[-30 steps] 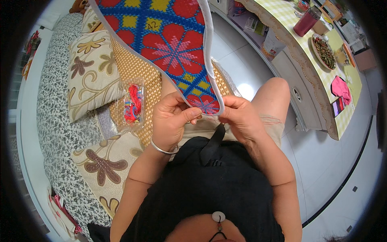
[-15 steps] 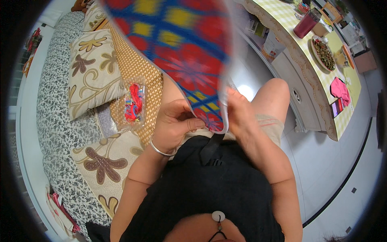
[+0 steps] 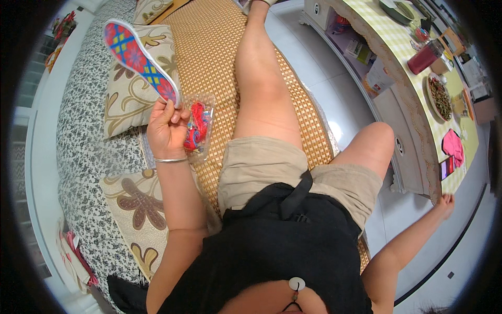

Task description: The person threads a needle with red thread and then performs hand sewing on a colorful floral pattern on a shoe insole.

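Observation:
My left hand (image 3: pixel 166 131), with a silver bangle on its wrist, is raised over the sofa at the left. Its thumb and fingers pinch the narrow end of a shoe insole (image 3: pixel 137 56), patterned in red, blue and yellow with a white edge. The insole's wide end points up and to the left. Close beside this hand, a clear plastic pack (image 3: pixel 205 128) holds bundled red and multicoloured thread (image 3: pixel 196 123). Far off to the right, my right hand (image 3: pixel 445 205) is beside the table's near corner, fingers drawn together. Whatever they hold is too small to make out.
A woven mat (image 3: pixel 209 36) covers the seat under my legs, with patterned cushions (image 3: pixel 123 94) alongside. At right, a table with a checked cloth (image 3: pixel 418 99) carries a dark red bottle (image 3: pixel 424 56), a plate of food (image 3: pixel 439 97), a pink cloth (image 3: pixel 453 146) and a phone (image 3: pixel 447 167).
My hands were together at the insole over my lap. The left has carried it up and left, away from my view. My right hand has left it and swung far out right.

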A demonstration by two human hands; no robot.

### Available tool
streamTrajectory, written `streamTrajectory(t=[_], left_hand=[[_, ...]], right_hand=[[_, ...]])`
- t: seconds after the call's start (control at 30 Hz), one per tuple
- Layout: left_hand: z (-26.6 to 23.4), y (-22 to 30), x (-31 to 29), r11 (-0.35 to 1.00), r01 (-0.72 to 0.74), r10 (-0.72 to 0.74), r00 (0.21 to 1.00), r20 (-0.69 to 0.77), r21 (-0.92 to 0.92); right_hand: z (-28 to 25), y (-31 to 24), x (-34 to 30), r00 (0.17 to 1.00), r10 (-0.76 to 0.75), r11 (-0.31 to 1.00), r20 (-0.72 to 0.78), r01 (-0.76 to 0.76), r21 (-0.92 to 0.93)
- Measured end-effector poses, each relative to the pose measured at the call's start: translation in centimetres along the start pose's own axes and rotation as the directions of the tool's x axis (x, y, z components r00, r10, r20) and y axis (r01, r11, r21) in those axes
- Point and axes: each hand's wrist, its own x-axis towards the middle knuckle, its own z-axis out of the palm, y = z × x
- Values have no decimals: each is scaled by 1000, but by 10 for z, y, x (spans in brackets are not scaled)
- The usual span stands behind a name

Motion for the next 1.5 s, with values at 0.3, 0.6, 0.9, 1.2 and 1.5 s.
streamTrajectory(t=[0.3,0.6,0.9,1.2,1.5], left_hand=[[78,-73,-41,795,578,-480,784,394,-184],[79,-104,-63,488,763,-410,629,661,-424],[78,-109,-67,491,740,-333,647,686,-460],[81,-108,-64,484,766,-327,607,724,-424],[85,-105,-68,489,758,-372,630,682,-432]], right_hand=[[226,162,-211,969,-54,870,242,165,-464],[312,241,-352,355,22,678,935,682,-275],[312,243,-359,290,8,658,957,719,-223],[314,244,-360,295,-48,689,954,701,-182],[312,235,-358,301,28,670,953,702,-241]])
